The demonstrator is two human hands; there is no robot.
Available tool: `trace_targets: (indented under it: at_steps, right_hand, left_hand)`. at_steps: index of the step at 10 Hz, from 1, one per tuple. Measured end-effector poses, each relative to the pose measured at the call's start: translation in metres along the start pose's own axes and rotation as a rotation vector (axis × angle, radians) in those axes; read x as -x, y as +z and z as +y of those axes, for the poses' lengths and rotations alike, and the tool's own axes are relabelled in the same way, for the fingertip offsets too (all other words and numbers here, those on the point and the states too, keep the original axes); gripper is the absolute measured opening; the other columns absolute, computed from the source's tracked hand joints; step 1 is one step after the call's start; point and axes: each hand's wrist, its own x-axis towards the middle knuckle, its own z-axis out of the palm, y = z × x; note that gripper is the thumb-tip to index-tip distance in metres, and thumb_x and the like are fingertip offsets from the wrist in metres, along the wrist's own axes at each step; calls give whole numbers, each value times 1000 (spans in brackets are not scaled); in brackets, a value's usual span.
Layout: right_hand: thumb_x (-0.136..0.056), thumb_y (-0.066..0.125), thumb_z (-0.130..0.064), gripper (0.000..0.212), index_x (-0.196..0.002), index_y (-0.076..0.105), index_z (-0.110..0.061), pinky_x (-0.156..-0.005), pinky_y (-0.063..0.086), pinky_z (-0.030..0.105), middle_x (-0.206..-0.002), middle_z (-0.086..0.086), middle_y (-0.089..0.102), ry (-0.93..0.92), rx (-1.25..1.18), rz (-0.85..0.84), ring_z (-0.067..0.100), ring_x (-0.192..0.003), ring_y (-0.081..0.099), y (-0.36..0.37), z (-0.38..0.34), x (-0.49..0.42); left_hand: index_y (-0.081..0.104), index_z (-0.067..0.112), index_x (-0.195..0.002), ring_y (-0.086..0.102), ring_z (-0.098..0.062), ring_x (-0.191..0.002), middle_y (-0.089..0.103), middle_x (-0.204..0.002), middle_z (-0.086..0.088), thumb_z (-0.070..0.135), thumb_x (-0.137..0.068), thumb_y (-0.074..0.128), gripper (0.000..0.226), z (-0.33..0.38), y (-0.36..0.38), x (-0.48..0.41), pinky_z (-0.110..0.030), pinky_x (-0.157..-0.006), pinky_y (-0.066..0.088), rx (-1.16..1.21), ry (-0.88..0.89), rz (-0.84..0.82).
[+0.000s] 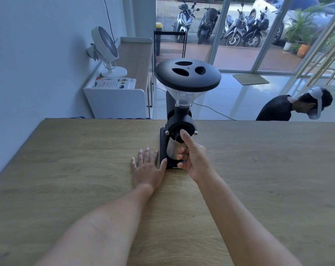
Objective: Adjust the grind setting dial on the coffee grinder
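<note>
A black coffee grinder (179, 116) stands at the far middle of the wooden table (66, 169), topped by a clear hopper with a black lid (187, 74). Its round black grind dial (177, 129) faces me, above a steel cup (172, 150) on the grinder's base. My right hand (193, 158) is raised in front of the dial; its thumb tip rests on the dial's right side and the other fingers are curled below. My left hand (146, 166) lies flat on the table, fingers spread, its thumb touching the left edge of the base.
A white fan (107, 52) and a book stand on a low white cabinet (114, 98) beyond the table at the left. A person in a black shirt (289, 108) bends down past the table's far right edge. Glass doors and parked motorbikes fill the background.
</note>
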Motion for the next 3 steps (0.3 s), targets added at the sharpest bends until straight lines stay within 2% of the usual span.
trace_targets:
  at_steps: [1, 3]
  right_hand:
    - [-83, 74, -52, 54, -109, 68, -5, -38, 44, 25, -62, 2, 59, -41, 80, -31, 16, -49, 58, -2, 4, 6]
    - [-87, 69, -50, 49, -105, 68, -4, -40, 49, 27, -67, 3, 64, -140, 263, 48, 15, -55, 65, -11, 16, 21]
  left_hand:
    - [1, 37, -158, -17, -21, -152, -10, -167, 1, 72, -90, -3, 76, -2, 0, -1, -48, -121, -13, -3, 10, -32]
    - [-8, 33, -157, -21, -21, -151, -16, -166, 2, 69, -93, -1, 74, -12, 3, 14, -48, -121, -13, -64, 92, -60]
